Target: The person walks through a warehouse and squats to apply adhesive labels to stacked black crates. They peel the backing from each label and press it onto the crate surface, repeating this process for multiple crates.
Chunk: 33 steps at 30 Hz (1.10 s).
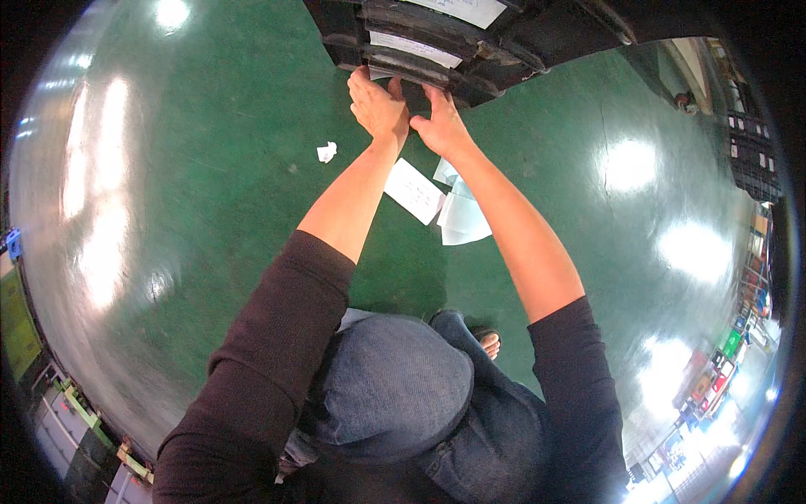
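My left hand (379, 107) reaches up to the lower front edge of a stack of black plastic crates (512, 63). Its fingers are bent in at a white paper label (382, 74), of which only a sliver shows at the lowest crate. Beside it, my right hand (442, 130) rests against the same crate edge, fingers stretched out and thumb apart. The crate edge hides some of its fingertips. Above my hands, another white paper label (416, 49) sits on the crate front.
On the green floor (252, 126) below my forearms lie a white printed sheet (414, 191) and several pale bluish papers (463, 217). A crumpled scrap of white paper (327, 152) is to the left. More black crates (750, 151) stand at the far right.
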Motion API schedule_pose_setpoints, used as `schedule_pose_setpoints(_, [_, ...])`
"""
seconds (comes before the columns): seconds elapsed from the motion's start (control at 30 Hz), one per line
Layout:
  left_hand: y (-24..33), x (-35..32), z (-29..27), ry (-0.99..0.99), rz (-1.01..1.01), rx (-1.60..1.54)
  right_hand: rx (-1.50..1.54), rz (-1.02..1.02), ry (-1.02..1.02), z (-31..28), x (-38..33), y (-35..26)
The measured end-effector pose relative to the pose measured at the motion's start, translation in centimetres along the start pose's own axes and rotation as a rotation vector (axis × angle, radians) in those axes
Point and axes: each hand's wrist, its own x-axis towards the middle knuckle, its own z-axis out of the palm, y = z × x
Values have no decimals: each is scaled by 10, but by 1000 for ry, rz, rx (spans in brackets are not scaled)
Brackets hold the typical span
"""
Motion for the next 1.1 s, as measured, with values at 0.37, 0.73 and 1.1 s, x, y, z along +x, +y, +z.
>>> schedule_pose_setpoints(0.37, [5, 6, -15, 56, -76, -88, 157, 108, -21, 4, 5, 1])
schedule_pose_setpoints(0.73, [5, 7, 6, -68, -405, -1037, 131, 145, -96, -13, -6, 7])
schedule_pose_setpoints(1.1, [-10, 27, 5, -671, -390, -688, 284, 330, -11, -44, -43, 25])
